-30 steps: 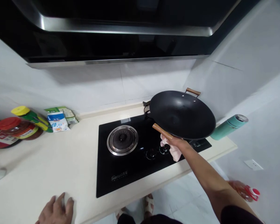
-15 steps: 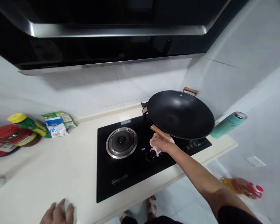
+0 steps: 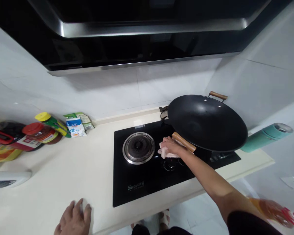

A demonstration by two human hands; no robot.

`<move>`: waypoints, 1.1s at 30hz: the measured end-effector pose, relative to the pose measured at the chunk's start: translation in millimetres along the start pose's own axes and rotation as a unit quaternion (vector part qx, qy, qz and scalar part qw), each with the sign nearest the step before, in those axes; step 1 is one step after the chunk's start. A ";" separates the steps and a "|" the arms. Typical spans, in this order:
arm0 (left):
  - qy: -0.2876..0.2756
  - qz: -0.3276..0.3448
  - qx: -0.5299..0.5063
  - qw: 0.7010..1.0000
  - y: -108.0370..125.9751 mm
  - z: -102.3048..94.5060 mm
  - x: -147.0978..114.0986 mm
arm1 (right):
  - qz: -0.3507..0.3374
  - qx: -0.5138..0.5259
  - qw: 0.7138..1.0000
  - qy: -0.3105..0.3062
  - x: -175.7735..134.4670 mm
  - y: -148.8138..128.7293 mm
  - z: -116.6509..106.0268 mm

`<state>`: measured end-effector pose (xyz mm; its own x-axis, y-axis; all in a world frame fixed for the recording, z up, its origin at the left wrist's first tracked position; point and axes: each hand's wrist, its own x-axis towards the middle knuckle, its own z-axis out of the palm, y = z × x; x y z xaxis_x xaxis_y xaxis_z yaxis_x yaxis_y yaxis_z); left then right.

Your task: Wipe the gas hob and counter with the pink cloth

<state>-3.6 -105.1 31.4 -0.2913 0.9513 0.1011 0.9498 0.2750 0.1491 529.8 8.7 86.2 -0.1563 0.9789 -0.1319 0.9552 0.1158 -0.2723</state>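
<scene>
Under my right hand (image 3: 170, 146) is a pale pink cloth (image 3: 164, 152), gripped and pressed against the black glass cooktop (image 3: 132, 176). That hand is beside the wooden front handle (image 3: 184, 141) of a large black wok (image 3: 205, 120), which sits over the right burner. Left of the cloth lies the bare left burner (image 3: 138, 148) with its steel ring. My left hand (image 3: 74, 217) rests on the pale countertop (image 3: 88, 169) near its front edge, fingers spread and holding nothing.
A range hood (image 3: 147, 49) overhangs the cooktop. Along the left stand a red-lidded jar (image 3: 42, 132), a yellow-capped bottle (image 3: 54, 123), seasoning packets (image 3: 75, 126) and a white bottle (image 3: 9, 179). A green thermos (image 3: 267, 137) is right of the wok; an oil bottle (image 3: 274, 209) is low at right.
The view has swung left, so everything appears further right. My right hand has moved the cloth leftward and slightly back over the cooktop. My left hand still rests on the counter.
</scene>
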 end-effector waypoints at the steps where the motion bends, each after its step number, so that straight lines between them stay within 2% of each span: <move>1: -0.001 0.001 0.000 1.000 -0.6 0.2 0.1 | -0.008 -0.002 1.000 -0.006 8.0 -3.0 -1.6; 4: -0.006 -0.005 -0.006 1.000 -1.0 0.2 0.8 | -0.014 -0.007 1.000 -0.004 25.1 -15.9 -4.1; 7: -0.011 -0.010 -0.018 1.000 0.7 -0.8 1.7 | -0.030 -0.010 0.999 0.020 27.3 -40.6 3.7; 12: -0.015 -0.018 -0.027 0.999 3.1 -2.8 2.3 | -0.105 0.002 0.993 0.051 1.1 -98.4 40.8; 16: -0.011 -0.011 -0.022 1.000 1.3 -1.3 2.5 | -0.156 0.013 0.986 0.065 -25.6 -134.6 67.3; 22: -0.008 -0.017 -0.019 1.000 -0.7 1.2 2.8 | -0.281 0.070 0.954 0.079 -49.0 -200.9 94.6; 24: -0.007 -0.009 -0.007 1.000 -0.4 0.5 2.1 | -0.303 0.132 0.942 0.066 -51.3 -224.1 101.0; 26: -0.006 -0.005 0.004 1.000 0.2 -0.4 1.0 | -0.285 0.260 0.921 0.047 -50.3 -240.1 103.2; 27: -0.005 -0.004 0.007 1.000 0.4 -0.9 0.5 | -0.255 0.345 0.903 0.039 -48.8 -243.9 102.3; 29: -0.001 -0.003 0.009 1.000 0.7 -1.6 -0.6 | -0.179 0.501 0.846 0.034 -45.2 -241.3 95.9; 31: 0.001 -0.001 0.010 1.000 0.8 -2.0 -1.5 | -0.121 0.592 0.796 0.044 -42.7 -223.8 84.3; 32: 0.001 -0.001 0.010 1.000 0.9 -2.1 -1.9 | -0.106 0.609 0.785 0.052 -42.5 -210.1 77.1; 33: 0.002 0.000 0.009 1.000 0.9 -2.0 -2.3 | -0.098 0.607 0.786 0.060 -43.3 -193.9 69.6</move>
<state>-2.3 -107.3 33.3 -0.2912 0.9509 0.1046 0.9519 0.2771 0.1309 333.9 -67.9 78.4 -0.1761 0.9795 0.0980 -0.0399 0.0923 -0.9949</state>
